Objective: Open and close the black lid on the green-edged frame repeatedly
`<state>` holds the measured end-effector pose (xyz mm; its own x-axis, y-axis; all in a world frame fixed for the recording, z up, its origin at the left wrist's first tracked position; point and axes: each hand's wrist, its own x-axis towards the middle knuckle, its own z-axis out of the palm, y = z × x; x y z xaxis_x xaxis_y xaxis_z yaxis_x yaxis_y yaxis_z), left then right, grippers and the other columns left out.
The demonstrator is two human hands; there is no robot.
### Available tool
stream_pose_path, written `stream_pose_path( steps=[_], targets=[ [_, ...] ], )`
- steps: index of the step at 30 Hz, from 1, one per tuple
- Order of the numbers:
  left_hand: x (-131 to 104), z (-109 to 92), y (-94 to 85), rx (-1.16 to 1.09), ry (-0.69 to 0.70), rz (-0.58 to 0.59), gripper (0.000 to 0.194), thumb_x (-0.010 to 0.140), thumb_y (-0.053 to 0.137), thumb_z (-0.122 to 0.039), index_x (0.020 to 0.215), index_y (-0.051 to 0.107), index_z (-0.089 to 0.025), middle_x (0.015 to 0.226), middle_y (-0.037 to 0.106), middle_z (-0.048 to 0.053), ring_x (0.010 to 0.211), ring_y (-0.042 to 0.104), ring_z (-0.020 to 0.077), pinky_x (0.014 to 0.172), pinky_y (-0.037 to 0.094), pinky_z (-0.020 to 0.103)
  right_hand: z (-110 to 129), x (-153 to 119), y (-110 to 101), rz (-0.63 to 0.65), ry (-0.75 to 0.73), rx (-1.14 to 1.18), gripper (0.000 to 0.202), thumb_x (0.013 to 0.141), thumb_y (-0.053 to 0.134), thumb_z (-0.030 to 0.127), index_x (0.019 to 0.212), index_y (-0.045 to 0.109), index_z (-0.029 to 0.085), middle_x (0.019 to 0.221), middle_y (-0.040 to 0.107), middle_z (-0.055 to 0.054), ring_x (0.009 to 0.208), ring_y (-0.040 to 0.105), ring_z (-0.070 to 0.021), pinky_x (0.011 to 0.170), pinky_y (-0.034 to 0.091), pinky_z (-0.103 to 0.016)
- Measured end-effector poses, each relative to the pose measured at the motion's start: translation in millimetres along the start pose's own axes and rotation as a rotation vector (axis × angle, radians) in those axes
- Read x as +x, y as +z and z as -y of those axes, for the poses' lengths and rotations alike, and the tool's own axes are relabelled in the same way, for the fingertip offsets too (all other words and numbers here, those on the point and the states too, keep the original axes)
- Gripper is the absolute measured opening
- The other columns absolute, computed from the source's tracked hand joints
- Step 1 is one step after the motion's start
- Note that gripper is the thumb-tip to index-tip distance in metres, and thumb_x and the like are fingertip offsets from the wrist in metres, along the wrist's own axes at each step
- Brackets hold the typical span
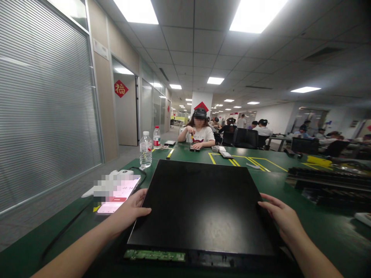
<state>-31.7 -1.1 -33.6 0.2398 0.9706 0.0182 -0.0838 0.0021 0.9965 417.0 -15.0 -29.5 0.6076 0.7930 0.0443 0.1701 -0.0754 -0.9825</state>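
Observation:
A flat black panel (199, 204) with a glossy surface lies in front of me over the green table (324, 231). Along its near edge shows a green circuit board strip (155, 255). My left hand (130, 210) grips the panel's left edge, thumb on top and fingers at the side. At the right edge, my right hand (279, 216) holds the panel with thumb and fingers; parts of those fingers are hidden behind the edge.
Left of the panel lie a lit phone (118, 197), a black cable and a water bottle (145, 150); a red-labelled bottle (157, 138) stands behind. Dark long parts (330, 177) lie at right. Across the table sits a person (199, 133).

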Motion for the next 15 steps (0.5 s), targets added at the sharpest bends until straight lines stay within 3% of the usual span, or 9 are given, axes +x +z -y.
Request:
stream_pose_path(
  steps=[15],
  targets=[
    [2.2,3.8,-4.3,0.005,0.023,0.016,0.047,0.067,0.063,-0.007,0.11,0.051,-0.019,0.126,0.056,0.008,0.122,0.045,0.0249,0.099,0.038,0.036,5.4,-5.3,3.1,-0.013,0.029,0.051,0.044,0.05,0.068,0.024,0.092,0.068,0.015,0.071,0.069,-0.005,0.064,0.061,-0.0175,0.052,0.043,-0.024]
  ],
)
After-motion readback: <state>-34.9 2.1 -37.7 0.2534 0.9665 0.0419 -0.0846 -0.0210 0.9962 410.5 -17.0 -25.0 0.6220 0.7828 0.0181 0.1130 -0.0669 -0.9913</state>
